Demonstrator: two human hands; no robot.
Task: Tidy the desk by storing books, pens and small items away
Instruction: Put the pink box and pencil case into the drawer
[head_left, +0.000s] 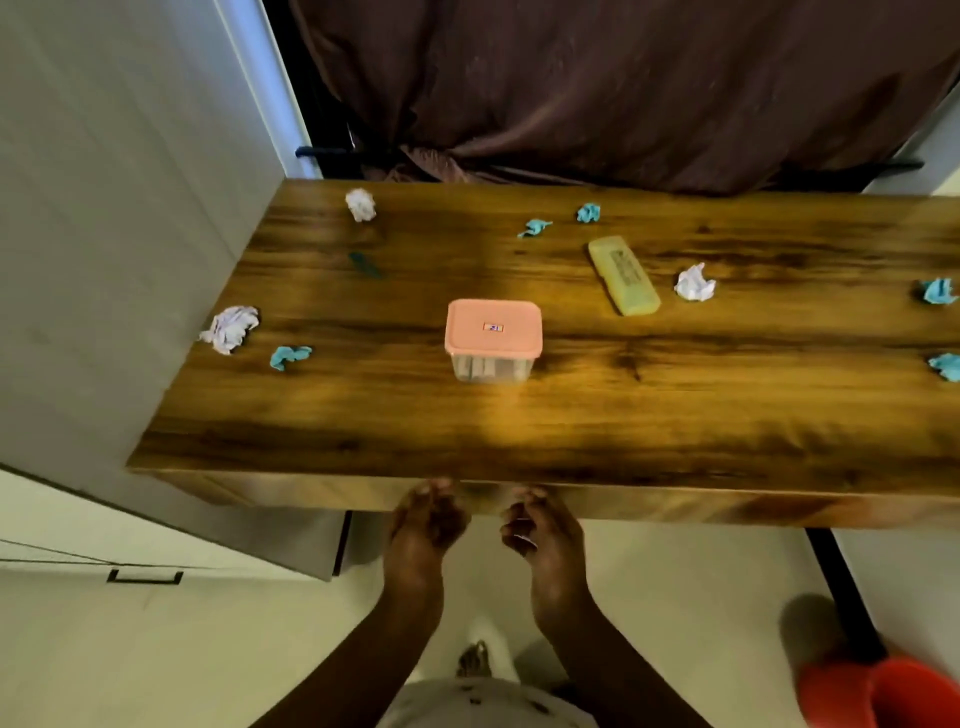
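A: In the head view, what was seen on the counter (571, 426)?

B: A clear box with a pink lid (493, 339) was set near the middle. A yellow case (623, 275) lay behind it to the right, apart from it. Crumpled white paper (694, 283) and blue scraps (290, 356) were scattered around.

A: And the hands?

B: The left hand (427, 522) and right hand (545, 530) were held side by side at the near edge, below the top. The fingers (519, 535) were loosely curled and half open; nothing was gripped.
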